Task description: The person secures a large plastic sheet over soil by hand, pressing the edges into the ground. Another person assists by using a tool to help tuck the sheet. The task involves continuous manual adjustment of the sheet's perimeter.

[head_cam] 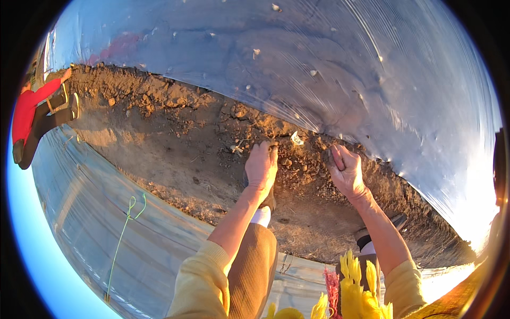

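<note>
My left hand is curled at the foot of a crumbly soil bank, with dark soil at its fingertips. My right hand is bent inward farther right along the bank, its fingers closed around what looks like a dark clod; the palm side is hidden. Just above and between the hands lies a pale scrap, perhaps torn film. Beyond the bank stretches a sheet of shiny plastic film, its near edge meeting the soil.
A trodden dirt furrow runs under my shoes. Behind it lies another film-covered bed with a green cord tied in a loop. A person in a red top crouches at the far left, one hand at the bank. Yellow fringe hangs before me.
</note>
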Tool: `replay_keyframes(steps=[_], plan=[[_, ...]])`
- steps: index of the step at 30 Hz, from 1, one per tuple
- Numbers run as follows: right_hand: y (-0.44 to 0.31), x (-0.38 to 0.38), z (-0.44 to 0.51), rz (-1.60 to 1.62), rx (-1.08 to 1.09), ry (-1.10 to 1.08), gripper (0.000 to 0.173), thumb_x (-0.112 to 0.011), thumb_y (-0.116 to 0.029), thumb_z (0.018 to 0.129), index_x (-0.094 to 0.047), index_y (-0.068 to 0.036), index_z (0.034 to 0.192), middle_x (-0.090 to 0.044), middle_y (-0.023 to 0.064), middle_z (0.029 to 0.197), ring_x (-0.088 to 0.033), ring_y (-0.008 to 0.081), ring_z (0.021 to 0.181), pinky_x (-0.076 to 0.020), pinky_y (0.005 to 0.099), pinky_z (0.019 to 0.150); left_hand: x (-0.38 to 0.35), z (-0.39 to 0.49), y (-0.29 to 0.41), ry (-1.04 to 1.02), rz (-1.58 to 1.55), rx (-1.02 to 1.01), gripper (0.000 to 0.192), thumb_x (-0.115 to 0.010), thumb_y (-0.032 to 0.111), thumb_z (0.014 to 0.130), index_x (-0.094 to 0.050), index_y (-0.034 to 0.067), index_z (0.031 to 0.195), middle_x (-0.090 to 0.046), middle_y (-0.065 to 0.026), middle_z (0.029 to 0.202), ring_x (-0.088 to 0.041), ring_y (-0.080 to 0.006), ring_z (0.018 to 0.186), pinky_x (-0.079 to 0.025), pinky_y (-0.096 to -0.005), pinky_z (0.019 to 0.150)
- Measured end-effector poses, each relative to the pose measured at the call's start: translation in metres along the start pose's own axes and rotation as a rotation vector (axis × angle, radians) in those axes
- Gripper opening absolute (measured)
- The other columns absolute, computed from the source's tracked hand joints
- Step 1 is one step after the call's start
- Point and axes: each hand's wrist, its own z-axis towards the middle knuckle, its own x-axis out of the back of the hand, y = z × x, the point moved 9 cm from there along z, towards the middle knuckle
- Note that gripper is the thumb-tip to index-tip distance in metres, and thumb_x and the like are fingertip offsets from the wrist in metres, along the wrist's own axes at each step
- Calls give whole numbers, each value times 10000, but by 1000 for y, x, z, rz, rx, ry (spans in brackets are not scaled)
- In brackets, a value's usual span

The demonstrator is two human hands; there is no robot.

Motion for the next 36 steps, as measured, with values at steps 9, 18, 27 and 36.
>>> replay_keyframes(steps=[9,18,27,36], plan=[[-57,-141,128,6,200,-133,175,-647,-2,850,-480,-8,801,-411,97,659,-385,244,625,-409,361,594,78,91,-92,129,129,-21,334,-779,240,899,-608,40,1105,-621,-182,999,-651,-366,920,-546,-457,768],[-50,-175,134,-279,476,-163,231,-692,-8,825,-487,-56,730,-535,88,669,-554,308,640,-481,416,646,67,126,-84,50,148,-186,343,-782,226,881,-571,53,1089,-613,-169,1010,-636,-378,952,-533,-472,796],[-57,-172,143,-263,385,-171,297,-662,73,679,-406,-49,770,-438,106,705,-468,333,669,-433,428,639,52,179,-72,-108,276,-125,353,-755,232,901,-565,41,1128,-638,-188,1078,-649,-386,1020,-545,-488,848],[-37,-157,134,-283,319,-150,264,-663,23,716,-418,-72,747,-485,84,681,-529,316,659,-451,411,635,43,168,-58,-133,281,-147,414,-721,241,932,-552,7,1229,-650,-184,1092,-661,-358,1029,-550,-455,860]])
